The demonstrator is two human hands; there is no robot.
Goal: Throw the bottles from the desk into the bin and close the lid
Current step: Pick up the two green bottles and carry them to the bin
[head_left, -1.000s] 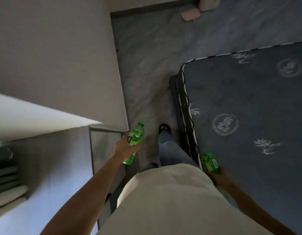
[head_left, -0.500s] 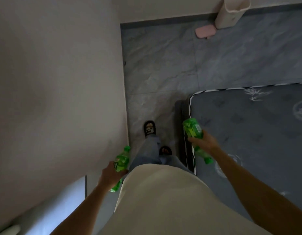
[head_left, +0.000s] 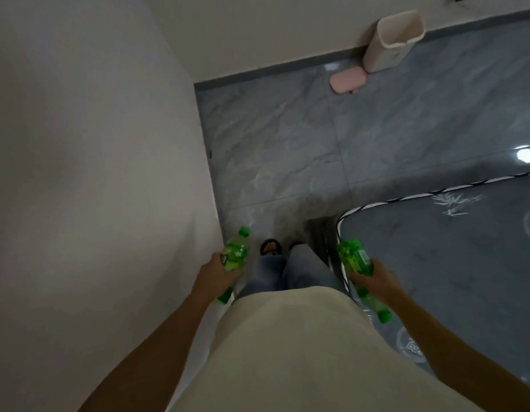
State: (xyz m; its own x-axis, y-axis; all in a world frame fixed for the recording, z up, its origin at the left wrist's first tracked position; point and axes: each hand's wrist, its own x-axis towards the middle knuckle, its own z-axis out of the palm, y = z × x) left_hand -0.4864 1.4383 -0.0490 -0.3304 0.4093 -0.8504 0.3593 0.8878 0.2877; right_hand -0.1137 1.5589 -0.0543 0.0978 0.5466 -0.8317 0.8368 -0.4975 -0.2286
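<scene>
We stand in a narrow gap between a pale wall [head_left: 94, 173] on our left and the corner of a dark grey mattress [head_left: 451, 263] on our right, its edge piped in black and white and its cover printed with pale leaf sprigs and round emblems. Ahead lies a grey marbled tile floor [head_left: 287, 150], with one bright glare spot far right. A sandalled foot [head_left: 271, 247] shows below our jeans. Against the far wall stands the bin [head_left: 390, 40], cream-coloured and open at the top, and just beside its base lies a pink lid [head_left: 348, 80], flat on the tiles. The mattress corner juts into the gap beside our right leg; the floor between us and the bin is bare tile

Our left hand [head_left: 219, 270] holds a green bottle [head_left: 234, 254] with its fingers wrapped round the body, green cap pointing forward, a label showing near the thumb. Our right hand [head_left: 373, 278] grips a second green bottle [head_left: 354, 258] the other way round, base forward and cap [head_left: 385, 316] toward us, its fingers curled round the middle. Both bottles are translucent bright green plastic, well apart from the bin
</scene>
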